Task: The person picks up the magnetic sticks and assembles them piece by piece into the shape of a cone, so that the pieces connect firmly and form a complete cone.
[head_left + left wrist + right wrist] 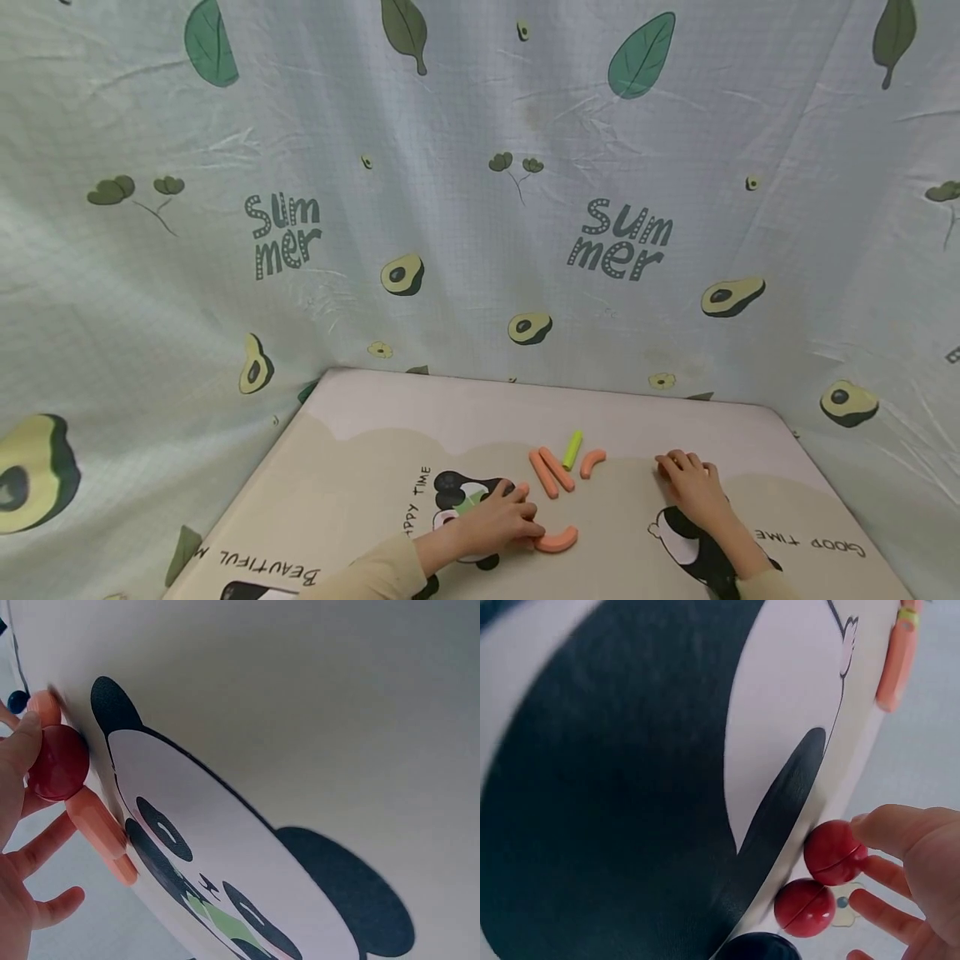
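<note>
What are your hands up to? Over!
Left hand pinches glossy red ball.
Right hand's thumb and finger on second glossy red ball, third red ball alongside.
Curved orange stick beside left hand.

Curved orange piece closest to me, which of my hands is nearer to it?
Left. The left hand is close beside the curved orange piece, at its left end; the right hand is farther off, to its right.
</note>
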{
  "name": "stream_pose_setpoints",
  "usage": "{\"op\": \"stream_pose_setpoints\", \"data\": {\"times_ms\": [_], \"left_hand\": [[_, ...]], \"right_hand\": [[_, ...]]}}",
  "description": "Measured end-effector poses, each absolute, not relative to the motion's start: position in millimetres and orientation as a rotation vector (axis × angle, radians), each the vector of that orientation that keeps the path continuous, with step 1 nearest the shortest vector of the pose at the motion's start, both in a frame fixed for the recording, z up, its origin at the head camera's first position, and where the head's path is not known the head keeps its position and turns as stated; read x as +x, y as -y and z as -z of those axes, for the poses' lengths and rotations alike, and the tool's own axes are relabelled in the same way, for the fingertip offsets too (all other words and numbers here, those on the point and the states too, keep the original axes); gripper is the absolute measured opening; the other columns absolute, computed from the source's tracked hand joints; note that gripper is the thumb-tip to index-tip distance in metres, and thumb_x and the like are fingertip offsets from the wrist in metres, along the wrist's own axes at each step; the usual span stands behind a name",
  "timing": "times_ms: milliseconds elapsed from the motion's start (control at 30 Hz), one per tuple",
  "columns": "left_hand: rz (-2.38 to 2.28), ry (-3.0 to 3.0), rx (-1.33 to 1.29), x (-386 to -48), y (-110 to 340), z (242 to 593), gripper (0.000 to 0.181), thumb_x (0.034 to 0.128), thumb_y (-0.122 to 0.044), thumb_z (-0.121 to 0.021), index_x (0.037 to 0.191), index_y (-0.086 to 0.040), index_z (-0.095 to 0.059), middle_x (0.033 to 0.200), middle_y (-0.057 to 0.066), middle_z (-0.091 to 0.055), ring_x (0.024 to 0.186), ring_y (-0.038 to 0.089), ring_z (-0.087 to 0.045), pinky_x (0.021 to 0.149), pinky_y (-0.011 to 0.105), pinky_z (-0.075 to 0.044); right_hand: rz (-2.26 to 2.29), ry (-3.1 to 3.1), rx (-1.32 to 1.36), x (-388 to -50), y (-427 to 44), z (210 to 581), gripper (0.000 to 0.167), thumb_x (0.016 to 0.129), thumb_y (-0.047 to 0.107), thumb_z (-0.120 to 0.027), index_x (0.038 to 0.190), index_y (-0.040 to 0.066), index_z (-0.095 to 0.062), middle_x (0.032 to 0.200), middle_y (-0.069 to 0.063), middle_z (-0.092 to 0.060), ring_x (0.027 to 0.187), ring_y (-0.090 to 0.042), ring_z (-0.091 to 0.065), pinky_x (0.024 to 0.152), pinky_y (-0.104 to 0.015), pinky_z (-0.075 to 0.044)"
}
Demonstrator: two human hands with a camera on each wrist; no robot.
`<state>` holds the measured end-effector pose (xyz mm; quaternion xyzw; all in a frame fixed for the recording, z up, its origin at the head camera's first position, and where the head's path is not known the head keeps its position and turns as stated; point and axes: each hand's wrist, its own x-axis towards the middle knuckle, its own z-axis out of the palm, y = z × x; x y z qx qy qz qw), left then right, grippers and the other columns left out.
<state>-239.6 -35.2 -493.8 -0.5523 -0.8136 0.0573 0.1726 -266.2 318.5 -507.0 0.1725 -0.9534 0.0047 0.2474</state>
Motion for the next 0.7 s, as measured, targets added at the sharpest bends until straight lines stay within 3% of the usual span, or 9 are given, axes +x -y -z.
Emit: {"op": "stream_pose_setpoints", "data": {"times_ms": [200, 500, 700], "left_hand": [[-0.161, 2.319, -1.567, -238, 35, 494, 0.02, 0.0844, -0.041, -0.051, 0.1, -0.036, -0.062, 0.082, -0.015, -0.052, 0.083, 0.005, -0.039, 0.078, 0.029, -0.035], [-0.19, 2.316, -1.57, -238, 33, 493, 0.016, 0.0864, -0.04, -0.05, 0.097, -0.035, -0.061, 0.081, -0.014, -0.049, 0.08, 0.006, -0.036, 0.075, 0.028, -0.032], [-0.177, 2.311, -1.548, -236, 31, 495, 0.009, 0.0879, -0.036, -0.051, 0.09, -0.034, -0.06, 0.08, -0.012, -0.046, 0.076, 0.007, -0.033, 0.073, 0.029, -0.031]], "right_hand": [[0.027, 2.56, 0.505, -274, -323, 510, 0.04, 0.063, 0.005, -0.075, 0.099, 0.004, -0.06, 0.091, -0.012, -0.053, 0.085, -0.031, -0.05, 0.067, -0.051, -0.041], [0.018, 2.512, 0.558, -285, -323, 515, 0.02, 0.065, 0.001, -0.072, 0.08, 0.007, -0.06, 0.077, -0.004, -0.043, 0.077, -0.026, -0.045, 0.066, -0.051, -0.039], [0.027, 2.505, 0.547, -282, -320, 516, 0.024, 0.063, 0.002, -0.074, 0.081, 0.01, -0.06, 0.077, -0.005, -0.046, 0.076, -0.026, -0.045, 0.067, -0.051, -0.038]]}}
